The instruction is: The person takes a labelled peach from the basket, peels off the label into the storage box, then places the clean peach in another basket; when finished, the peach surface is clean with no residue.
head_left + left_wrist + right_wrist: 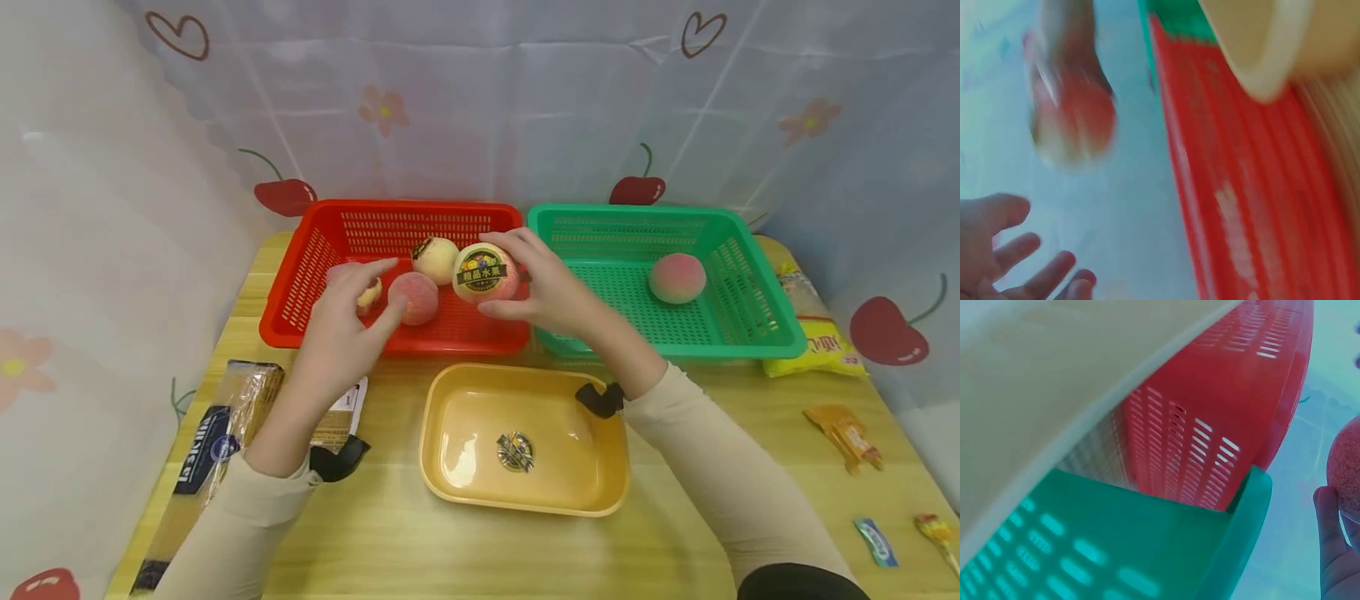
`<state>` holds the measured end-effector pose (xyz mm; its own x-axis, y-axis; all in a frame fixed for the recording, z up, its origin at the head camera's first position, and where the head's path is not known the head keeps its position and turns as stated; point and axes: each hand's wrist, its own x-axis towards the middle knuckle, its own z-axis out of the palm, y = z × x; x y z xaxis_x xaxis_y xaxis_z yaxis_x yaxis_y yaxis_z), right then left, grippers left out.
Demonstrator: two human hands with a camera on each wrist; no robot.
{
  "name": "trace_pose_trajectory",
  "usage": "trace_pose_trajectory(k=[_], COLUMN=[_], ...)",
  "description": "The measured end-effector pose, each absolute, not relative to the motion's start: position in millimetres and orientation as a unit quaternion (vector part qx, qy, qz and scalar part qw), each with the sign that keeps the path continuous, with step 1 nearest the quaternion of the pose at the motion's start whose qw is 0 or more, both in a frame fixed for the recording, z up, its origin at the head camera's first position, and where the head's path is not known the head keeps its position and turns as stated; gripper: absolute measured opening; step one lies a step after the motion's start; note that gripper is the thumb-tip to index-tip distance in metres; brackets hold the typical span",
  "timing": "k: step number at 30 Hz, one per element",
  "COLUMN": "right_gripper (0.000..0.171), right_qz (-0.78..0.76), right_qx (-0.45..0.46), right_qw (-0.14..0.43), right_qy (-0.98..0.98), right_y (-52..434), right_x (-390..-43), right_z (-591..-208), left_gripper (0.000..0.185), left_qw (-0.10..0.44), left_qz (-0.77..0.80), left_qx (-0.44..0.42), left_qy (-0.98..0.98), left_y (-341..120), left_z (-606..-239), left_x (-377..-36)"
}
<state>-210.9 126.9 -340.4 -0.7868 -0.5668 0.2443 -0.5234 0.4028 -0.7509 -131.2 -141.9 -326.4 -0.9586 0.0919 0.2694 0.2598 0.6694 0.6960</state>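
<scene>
Two baskets sit on the wooden table (675,533); right hand (551,292) grip clamps a peach (485,272), left hand (341,329) slack.

Peaches counted: five, one (486,273) held in right-hand fingers, three (416,297) by left fingertips, one (677,277) well beyond. Baskets: two, red (315,258), green (757,292). Yellow tray (450,467): one. Hands: two.

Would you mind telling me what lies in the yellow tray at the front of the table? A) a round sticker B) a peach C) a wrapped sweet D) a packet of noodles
A: in the head view the yellow tray holds only a small round sticker on its floor, while the peaches sit in the baskets behind or in the right hand.
</scene>
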Motion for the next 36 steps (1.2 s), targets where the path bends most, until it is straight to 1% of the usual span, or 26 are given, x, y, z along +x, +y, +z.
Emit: trace_pose_trajectory(k=[4, 8, 12, 19, 31, 36], right_gripper=[0.078, 0.075, 0.077, 0.078, 0.077, 0.076], right_qz=[-0.436, -0.426, -0.406, -0.380, -0.368, -0.359], right_qx=[-0.329, -0.335, -0.337, -0.325, -0.316, -0.322], right_qw=[0.004, -0.013, -0.024, -0.032, -0.046, -0.059], right_qy=[0.837, 0.840, 0.849, 0.865, 0.874, 0.874], right_y=[127.1, 127.9, 129.8, 134.9, 140.6, 142.6], right_x=[-205.0, -200.6, -197.1, -193.7, -187.7, -185.6], right_z=[-341.1, -342.1, -343.4, -348.3, -348.4, -349.0], left_gripper=[0.040, 0.035, 0.030, 0.024, 0.019, 0.017], left_qw=[0.120, 0.122, 0.122, 0.100, 0.065, 0.065], left_qz=[-0.440, -0.446, -0.457, -0.513, -0.619, -0.644], left_qx=[-0.154, -0.171, -0.162, -0.137, -0.082, -0.077], left_qy=[-0.877, -0.870, -0.866, -0.841, -0.778, -0.759], left_y=[-107.4, -85.1, -73.1, -63.2, -54.6, -52.0], left_z=[-319.8, -322.4, -327.2, -333.5, -334.5, -336.8], left_x=[-125.2, -128.1, -133.6, -138.6, -136.7, -136.5])
